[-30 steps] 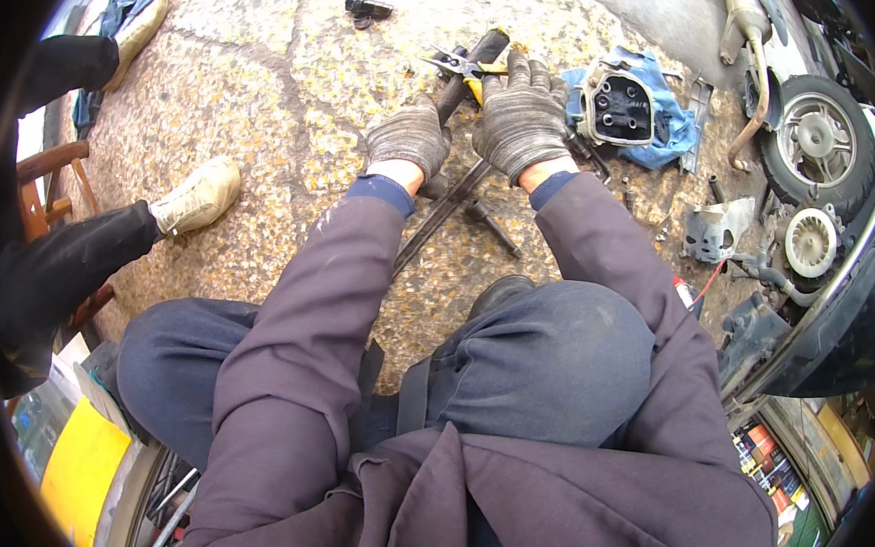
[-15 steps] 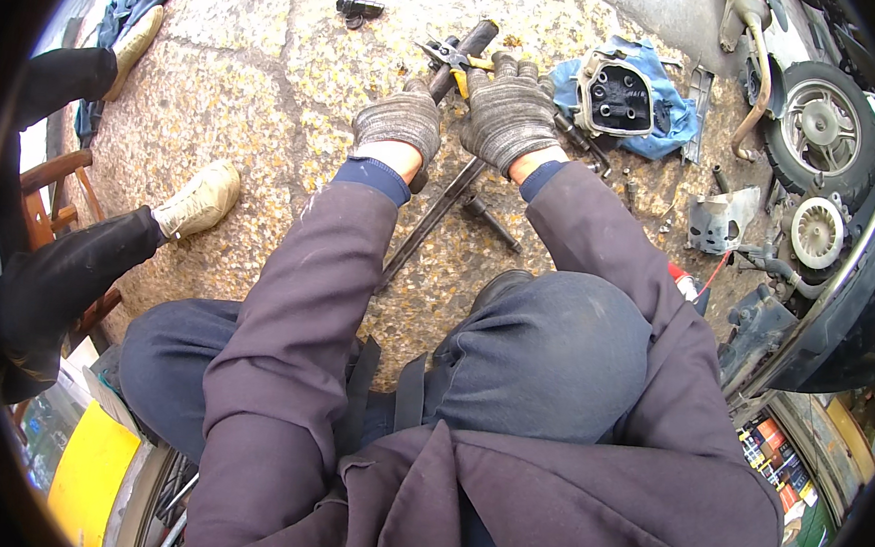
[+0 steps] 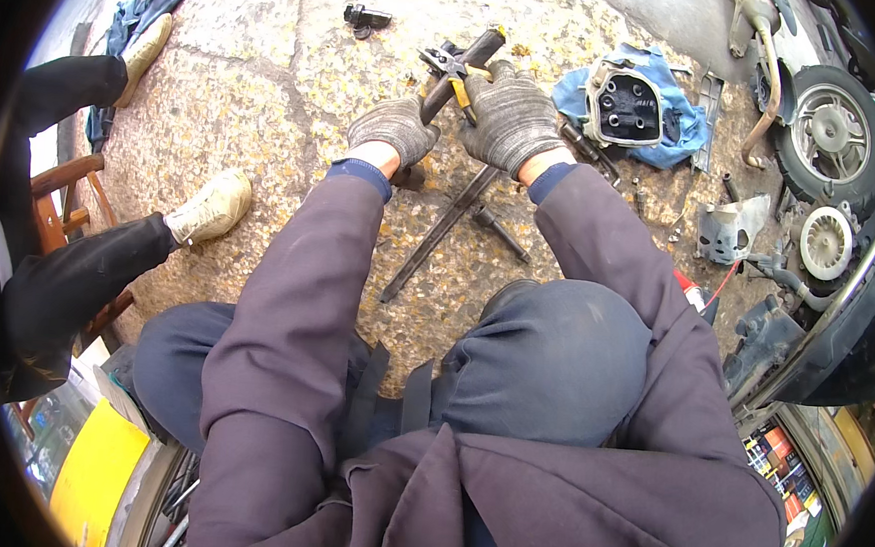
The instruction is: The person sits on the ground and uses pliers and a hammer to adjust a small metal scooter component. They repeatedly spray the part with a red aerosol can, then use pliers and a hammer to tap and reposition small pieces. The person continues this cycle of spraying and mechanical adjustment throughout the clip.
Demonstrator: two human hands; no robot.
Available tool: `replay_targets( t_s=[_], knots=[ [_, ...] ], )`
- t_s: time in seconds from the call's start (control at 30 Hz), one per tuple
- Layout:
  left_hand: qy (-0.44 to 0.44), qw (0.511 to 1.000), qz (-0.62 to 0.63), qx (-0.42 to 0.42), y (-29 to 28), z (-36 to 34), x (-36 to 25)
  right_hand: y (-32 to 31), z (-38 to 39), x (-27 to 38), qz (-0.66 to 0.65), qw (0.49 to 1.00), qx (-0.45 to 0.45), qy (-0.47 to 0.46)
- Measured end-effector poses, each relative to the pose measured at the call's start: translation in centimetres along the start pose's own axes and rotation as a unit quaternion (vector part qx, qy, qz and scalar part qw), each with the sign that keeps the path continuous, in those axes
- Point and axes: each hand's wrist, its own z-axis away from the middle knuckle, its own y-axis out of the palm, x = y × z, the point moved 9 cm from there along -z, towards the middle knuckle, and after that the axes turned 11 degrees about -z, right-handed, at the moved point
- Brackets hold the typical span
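My left hand point(image 3: 394, 130), in a grey knit glove, is closed around the lower end of a dark cylindrical bar point(image 3: 484, 49). The bar slants away up and to the right. Pliers with yellow handles point(image 3: 457, 77) lie across it, their metal jaws pointing left. My right hand point(image 3: 512, 118), gloved the same way, is closed on the pliers' handles; its fingertips are partly hidden. I cannot tell whether the jaws grip the bar. Below my hands, a long flat dark metal strip point(image 3: 429, 245) lies on the ground beside a short dark rod with a thicker head point(image 3: 501, 233).
At right, an open engine cover point(image 3: 596, 91) rests on a blue cloth point(image 3: 680, 115). Farther right are a wheel point(image 3: 827, 132), a curved exhaust pipe point(image 3: 772, 88) and a white fan disc point(image 3: 826, 243). A small black part point(image 3: 367, 17) lies ahead. Another person's shoe point(image 3: 213, 207) is at left.
My left hand has moved slightly down and left along the bar, showing more of it. The pliers' lower handle now shows more between my hands. The whole view has shifted a little.
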Motion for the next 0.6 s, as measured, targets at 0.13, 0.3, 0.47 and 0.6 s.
replay_targets(
  t_s=[0.13, 0.3, 0.47, 0.6],
  knots=[
    [-0.001, 0.998, 0.04, -0.04, 0.2, -0.6, 0.1, 0.0, -0.6, 0.6, 0.008, 1.0, 0.007, -0.009],
    [-0.057, 0.997, 0.021, -0.057, -0.1, 0.1, -0.3, -0.3, -1.3, 1.1, 0.027, 0.999, 0.034, -0.005],
    [-0.058, 0.998, 0.002, -0.036, -0.5, 0.2, -0.1, -1.0, -1.4, 2.0, 0.032, 0.999, 0.041, -0.015],
    [-0.042, 0.998, 0.004, -0.034, -0.5, -0.1, 0.1, -0.4, -1.6, 2.1, 0.034, 0.997, 0.071, -0.011]
  ],
)
